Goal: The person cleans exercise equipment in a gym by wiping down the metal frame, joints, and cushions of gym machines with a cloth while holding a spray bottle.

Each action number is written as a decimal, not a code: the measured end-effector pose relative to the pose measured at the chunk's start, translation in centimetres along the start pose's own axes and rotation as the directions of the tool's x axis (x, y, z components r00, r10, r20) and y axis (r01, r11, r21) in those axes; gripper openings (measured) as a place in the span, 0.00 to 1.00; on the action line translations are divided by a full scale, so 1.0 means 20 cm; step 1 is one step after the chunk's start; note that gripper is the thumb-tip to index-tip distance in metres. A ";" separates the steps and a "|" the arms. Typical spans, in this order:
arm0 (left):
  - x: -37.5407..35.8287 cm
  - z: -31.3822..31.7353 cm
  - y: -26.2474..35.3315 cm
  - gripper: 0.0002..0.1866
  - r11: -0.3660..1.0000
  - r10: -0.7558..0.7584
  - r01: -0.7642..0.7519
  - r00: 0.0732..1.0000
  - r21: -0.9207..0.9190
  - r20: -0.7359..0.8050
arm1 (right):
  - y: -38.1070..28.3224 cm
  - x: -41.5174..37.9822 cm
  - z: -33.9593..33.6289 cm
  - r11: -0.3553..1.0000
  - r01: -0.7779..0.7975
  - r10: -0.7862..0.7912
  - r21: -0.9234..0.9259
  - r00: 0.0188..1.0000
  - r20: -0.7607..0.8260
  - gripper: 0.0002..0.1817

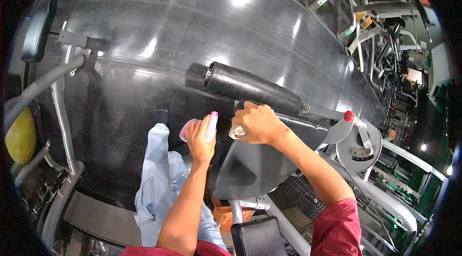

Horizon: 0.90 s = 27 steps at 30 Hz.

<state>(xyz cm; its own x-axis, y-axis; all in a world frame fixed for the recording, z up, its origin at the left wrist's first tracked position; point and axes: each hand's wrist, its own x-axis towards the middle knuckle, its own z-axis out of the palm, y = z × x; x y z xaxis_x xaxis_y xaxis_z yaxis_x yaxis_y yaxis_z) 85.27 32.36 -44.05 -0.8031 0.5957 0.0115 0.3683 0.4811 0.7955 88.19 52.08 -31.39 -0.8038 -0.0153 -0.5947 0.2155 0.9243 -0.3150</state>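
My left hand [199, 139] is closed around a spray bottle [211, 128] with a white head and a pink tip; a pinkish part of it shows on the other side of the fingers. My right hand [260, 124] grips a bunched off-white cloth [237, 131], mostly hidden under the fingers. That hand rests at the far edge of a dark padded seat [264, 160] on an exercise machine. Just beyond it lies a black cylindrical roller pad [255, 87], apart from the bottle.
A grey cam plate [358, 148] with a red knob [349, 116] stands right of the seat. Below is a smaller black pad [260, 237]. Another machine's metal frame [61, 116] and a yellow-green rounded object [20, 136] are at left. Dark shiny floor [159, 25] stretches ahead.
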 end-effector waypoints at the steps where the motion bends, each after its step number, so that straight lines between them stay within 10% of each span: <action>1: 0.00 0.00 0.00 0.23 1.000 -0.014 0.014 1.000 -0.011 0.010 | 0.01 -0.02 0.00 0.998 0.058 -0.056 0.020 0.995 -0.082 0.12; 9: 0.00 0.01 -0.02 0.20 1.000 -0.021 0.020 1.000 -0.016 -0.019 | -0.13 0.20 0.23 0.902 -0.382 0.305 -0.200 0.894 -0.330 0.08; 13: 0.00 0.01 -0.01 0.23 0.996 -0.073 0.072 0.997 -0.049 -0.016 | -0.29 0.10 0.41 0.910 -0.234 0.152 -0.343 0.956 -0.250 0.06; 20: 0.00 0.01 -0.01 0.20 0.997 -0.050 0.048 0.998 -0.054 -0.033 | -0.17 -0.15 0.33 0.985 -0.132 0.091 -0.106 0.941 -0.327 0.17; 27: 0.01 0.02 -0.02 0.20 0.999 -0.012 0.012 1.000 -0.050 -0.013 | -0.09 -0.22 0.32 0.927 -0.267 0.375 0.263 0.644 -0.667 0.22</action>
<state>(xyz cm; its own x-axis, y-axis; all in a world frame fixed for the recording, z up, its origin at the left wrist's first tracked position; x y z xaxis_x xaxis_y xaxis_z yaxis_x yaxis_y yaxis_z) 85.19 32.59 -44.60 -0.8137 0.5812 0.0095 0.3348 0.4552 0.8251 94.94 48.11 -32.97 -0.8067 0.5909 -0.0073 0.5602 0.7606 -0.3281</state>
